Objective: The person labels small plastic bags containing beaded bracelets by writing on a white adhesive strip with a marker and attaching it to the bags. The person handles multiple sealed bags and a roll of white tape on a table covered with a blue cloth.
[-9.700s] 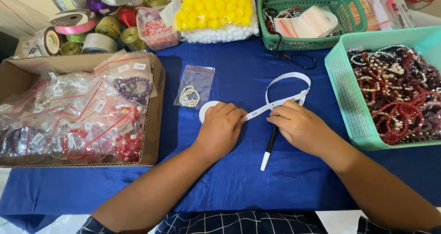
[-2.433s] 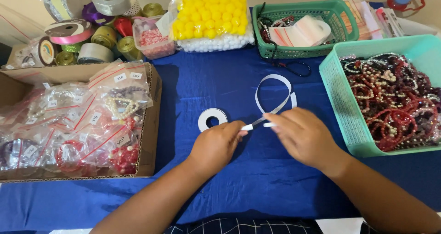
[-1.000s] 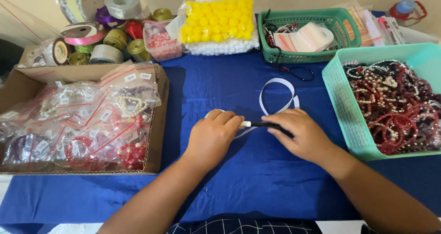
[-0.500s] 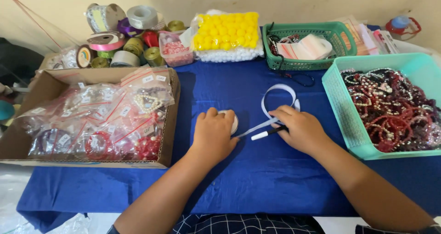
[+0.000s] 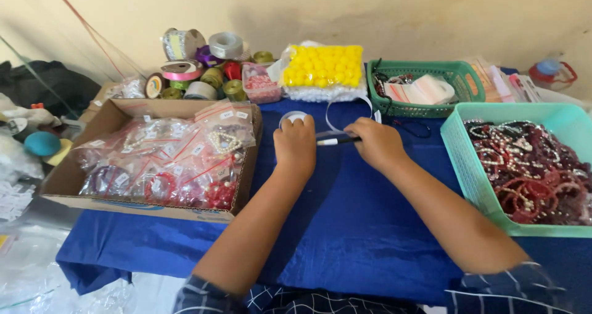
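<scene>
The right hand [image 5: 377,142] holds a black pen [image 5: 338,140] lying sideways, tip toward the left hand [image 5: 296,142], whose fingers press flat on the white ribbon [image 5: 328,124] on the desk [image 5: 357,227].

Both hands [image 5: 295,142] [image 5: 376,142] palm-down, fingers curled

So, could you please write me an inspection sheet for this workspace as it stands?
Surface: blue cloth-covered table.
Job's things: white ribbon strip looped under both hands; small white ribbon roll by the left hand; black-and-white pen in the right hand.
Clutter: cardboard box of bagged beads; turquoise basket of bead strings; green basket; yellow foam balls pack; coloured ribbon spools.
Hands: both resting on the table.
Cables: nothing seen.
Surroundings: beige wall; plastic bags at left.
</scene>
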